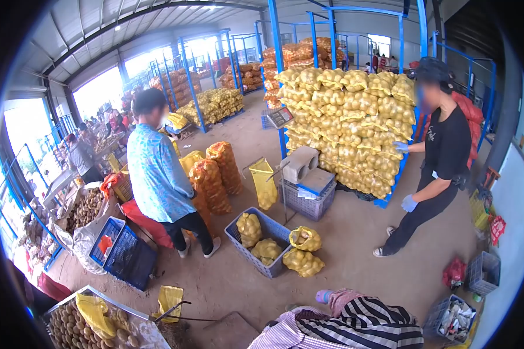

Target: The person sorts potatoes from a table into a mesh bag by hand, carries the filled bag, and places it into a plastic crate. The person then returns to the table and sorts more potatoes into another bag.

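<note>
At the bottom edge a striped black-and-white sleeve (372, 323) ends in a pinkish cuff and a small blue-gloved patch, which I take as my right hand (324, 296). Its fingers are too small and hidden to read, and nothing shows in it. Pale checked cloth (285, 333) lies beside the sleeve. My left hand is not visible. Beyond the glove stand a grey-blue crate (232, 231) holding yellow net sacks of potato-like produce (249, 230) and, against its right side, two more filled net sacks (304, 263). Neither touches the glove.
One person in a blue patterned shirt (157, 168) stands left; another in black with gloves (442, 139) stands right. A tall stack of filled net sacks (343, 128), a scale display (280, 117), a produce bin (58, 326), dark blue crates (128, 262) and a long-handled tool (201, 319) surround the floor.
</note>
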Tool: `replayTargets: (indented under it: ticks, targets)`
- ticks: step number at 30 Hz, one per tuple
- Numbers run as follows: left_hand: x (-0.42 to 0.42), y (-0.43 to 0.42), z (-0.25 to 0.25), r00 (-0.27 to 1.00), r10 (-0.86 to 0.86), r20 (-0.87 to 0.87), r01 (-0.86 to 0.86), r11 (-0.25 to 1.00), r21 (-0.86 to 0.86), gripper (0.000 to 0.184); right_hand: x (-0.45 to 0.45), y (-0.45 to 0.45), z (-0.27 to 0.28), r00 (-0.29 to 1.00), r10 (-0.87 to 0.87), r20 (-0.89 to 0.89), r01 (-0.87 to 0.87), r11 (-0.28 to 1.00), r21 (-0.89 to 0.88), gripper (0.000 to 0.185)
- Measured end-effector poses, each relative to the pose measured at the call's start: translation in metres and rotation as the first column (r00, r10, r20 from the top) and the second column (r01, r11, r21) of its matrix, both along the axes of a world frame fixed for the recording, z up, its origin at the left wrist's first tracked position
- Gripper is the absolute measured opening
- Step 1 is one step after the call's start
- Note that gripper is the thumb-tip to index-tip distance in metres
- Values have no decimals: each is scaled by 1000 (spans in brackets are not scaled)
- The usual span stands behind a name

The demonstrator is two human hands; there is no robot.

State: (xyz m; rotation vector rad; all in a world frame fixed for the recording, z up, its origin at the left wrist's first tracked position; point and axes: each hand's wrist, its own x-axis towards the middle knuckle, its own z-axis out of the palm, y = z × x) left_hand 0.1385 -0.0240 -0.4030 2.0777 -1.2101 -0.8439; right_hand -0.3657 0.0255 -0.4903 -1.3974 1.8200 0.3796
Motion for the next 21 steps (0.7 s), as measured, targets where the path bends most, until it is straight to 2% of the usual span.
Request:
replayTargets:
  ticks: [2, 5, 7, 10, 14, 16, 17, 18, 19, 20, 21]
  targets:
    - [0, 4, -2, 1000, 7, -6, -6, 1000, 3, 76, 0, -1, -1, 1000, -26, 9, 26, 1000, 15, 40]
    - [0, 8, -2, 1000, 21, -5, -21, 1000, 5, 76, 1, 1, 4, 996, -80, 30, 83, 993, -89, 38]
    - [0, 10, -2, 1000, 27, -7, -27, 1000, 8, 76, -3, 2, -21, 999, -41, 36, 46, 986, -158, 37]
    - [1, 8, -2, 1000, 29, -6, -29, 1000, 10, 76, -4, -1, -18, 998, 50, 46, -42, 987, -158, 36]
    - [1, 9, -1, 999, 35, -6, -35, 999, 11, 75, -6, -16, -16, 997, 20, 68, -7, 980, -197, 36]
    - [3, 13, -2, 999, 37, -9, -37, 999, 12, 75, -12, -38, -25, 986, 126, 105, -103, 975, -199, 35]
    - [3, 13, -2, 999, 41, -12, -41, 999, 11, 75, -15, -50, -26, 977, 81, 198, -45, 982, -182, 34]
    - [3, 14, 0, 999, 44, -15, -44, 999, 11, 75, -26, -79, -46, 903, -96, 418, 154, 982, -108, 33]
    - [2, 14, 2, 999, 49, -19, -48, 999, 14, 75, -36, -107, -64, 756, -274, 595, 332, 943, 12, 32]
    - [1, 16, 4, 999, 51, -19, -51, 999, 15, 75, -47, -137, -90, 381, -523, 762, 543, 794, 273, 32]
    - [1, 17, 5, 998, 54, -23, -54, 998, 12, 75, -30, -173, -43, 309, -652, 693, 765, 603, 226, 26]
